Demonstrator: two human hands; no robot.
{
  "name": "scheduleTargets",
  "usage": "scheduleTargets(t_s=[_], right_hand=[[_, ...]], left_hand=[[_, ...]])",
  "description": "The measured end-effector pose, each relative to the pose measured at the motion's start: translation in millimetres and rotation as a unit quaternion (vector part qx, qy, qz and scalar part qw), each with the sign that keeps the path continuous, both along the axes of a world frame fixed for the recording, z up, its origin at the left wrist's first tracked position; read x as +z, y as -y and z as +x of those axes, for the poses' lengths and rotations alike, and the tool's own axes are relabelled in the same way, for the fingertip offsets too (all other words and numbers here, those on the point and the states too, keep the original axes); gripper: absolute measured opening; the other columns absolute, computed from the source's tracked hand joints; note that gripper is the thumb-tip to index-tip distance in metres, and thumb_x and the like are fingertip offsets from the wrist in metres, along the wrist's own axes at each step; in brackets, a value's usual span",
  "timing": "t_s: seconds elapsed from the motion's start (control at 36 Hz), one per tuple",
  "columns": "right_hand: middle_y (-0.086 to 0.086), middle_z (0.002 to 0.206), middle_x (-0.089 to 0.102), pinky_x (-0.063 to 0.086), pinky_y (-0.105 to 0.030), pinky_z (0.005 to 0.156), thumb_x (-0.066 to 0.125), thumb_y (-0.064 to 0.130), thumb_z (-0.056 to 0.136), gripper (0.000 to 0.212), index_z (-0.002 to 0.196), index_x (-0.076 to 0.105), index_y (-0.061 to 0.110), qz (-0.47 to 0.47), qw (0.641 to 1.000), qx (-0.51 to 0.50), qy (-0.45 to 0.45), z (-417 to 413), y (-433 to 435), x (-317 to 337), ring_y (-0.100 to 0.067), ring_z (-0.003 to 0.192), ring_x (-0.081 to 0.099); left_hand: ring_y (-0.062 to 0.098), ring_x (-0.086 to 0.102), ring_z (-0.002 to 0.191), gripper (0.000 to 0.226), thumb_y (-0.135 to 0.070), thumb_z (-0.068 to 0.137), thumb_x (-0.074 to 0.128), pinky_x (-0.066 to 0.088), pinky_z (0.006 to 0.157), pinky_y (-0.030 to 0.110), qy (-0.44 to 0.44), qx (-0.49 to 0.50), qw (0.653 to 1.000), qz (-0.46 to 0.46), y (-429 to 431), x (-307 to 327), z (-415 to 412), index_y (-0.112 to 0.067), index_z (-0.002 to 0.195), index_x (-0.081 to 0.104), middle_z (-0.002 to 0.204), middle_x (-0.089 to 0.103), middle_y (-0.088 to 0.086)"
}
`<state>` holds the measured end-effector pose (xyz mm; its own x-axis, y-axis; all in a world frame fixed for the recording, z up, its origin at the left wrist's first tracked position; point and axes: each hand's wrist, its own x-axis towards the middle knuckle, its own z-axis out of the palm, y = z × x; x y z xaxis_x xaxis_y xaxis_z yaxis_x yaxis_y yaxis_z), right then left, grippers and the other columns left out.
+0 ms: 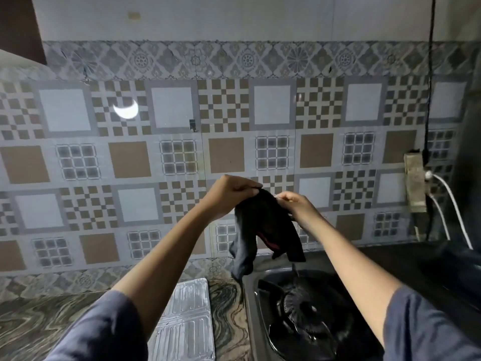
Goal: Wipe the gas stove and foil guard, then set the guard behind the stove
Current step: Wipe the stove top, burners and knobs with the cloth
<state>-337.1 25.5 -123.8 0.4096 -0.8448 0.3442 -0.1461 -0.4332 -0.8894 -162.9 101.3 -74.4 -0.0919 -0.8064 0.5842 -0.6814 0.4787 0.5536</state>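
Nearest, below the left forearm, a ribbed, shiny foil guard (182, 321) lies flat on a swirl-patterned marbled counter (39, 321), near the dark metal gas stove (307, 308), whose round black burner and pan support sit under the right forearm. Above the stove, the left hand (229, 194) and right hand (296, 204) each pinch the top of a limp black cloth (263, 222) with a red seam, which hangs between them. Beyond the hands stands a wall of glossy geometric tiles (125, 162).
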Motion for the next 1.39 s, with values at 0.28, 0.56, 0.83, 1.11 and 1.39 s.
scheduleTargets(t_s=[0.28,0.56,0.83,1.11,1.39], right_hand=[[0.000,0.090,0.064,0.045,-0.011,0.065,0.050,0.024,0.094,0.018,0.102,0.062,0.012,-0.044,0.995,-0.018,0.083,11,-30,-17,-0.009,0.081,0.060],[0.001,0.097,0.067,0.051,-0.024,0.080,0.064,0.030,0.086,0.017,0.100,0.063,0.021,-0.054,0.997,0.019,0.052,25,-48,-26,-0.013,0.094,0.063],[-0.007,0.092,0.069,0.048,-0.029,0.078,0.066,0.017,0.085,0.011,0.093,0.066,0.011,-0.068,0.997,0.016,-0.039,29,-51,-30,-0.018,0.087,0.064],[0.006,0.103,0.064,0.040,-0.028,0.091,0.058,0.018,0.090,0.013,0.099,0.066,0.023,-0.125,0.987,-0.006,-0.098,0,-44,8,-0.012,0.101,0.056],[0.003,0.103,0.063,0.044,-0.025,0.089,0.053,0.009,0.092,0.016,0.097,0.065,0.017,-0.143,0.988,-0.014,-0.061,-13,-49,18,-0.013,0.102,0.056]], left_hand=[[0.023,0.063,0.090,0.017,-0.006,0.085,0.063,0.055,0.077,0.027,-0.243,0.068,0.958,0.134,-4,4,-10,0.001,0.099,0.069,0.090,0.066,0.011],[0.025,0.061,0.090,0.015,-0.006,0.088,0.058,0.054,0.077,0.030,-0.369,0.111,0.914,0.128,-14,-8,-3,0.002,0.099,0.065,0.094,0.064,0.016],[0.020,0.058,0.088,0.020,-0.005,0.091,0.053,0.051,0.071,0.026,-0.367,0.075,0.919,0.127,-34,-2,5,0.002,0.107,0.062,0.091,0.062,0.010],[0.020,0.056,0.091,0.022,-0.012,0.095,0.046,0.048,0.084,0.030,-0.253,0.045,0.947,0.194,-59,-20,26,-0.006,0.107,0.063,0.099,0.061,0.012],[0.013,0.055,0.075,0.022,-0.023,0.088,0.059,0.042,0.067,0.019,0.003,0.037,0.979,0.199,-56,-18,7,-0.008,0.103,0.067,0.083,0.063,0.002]])
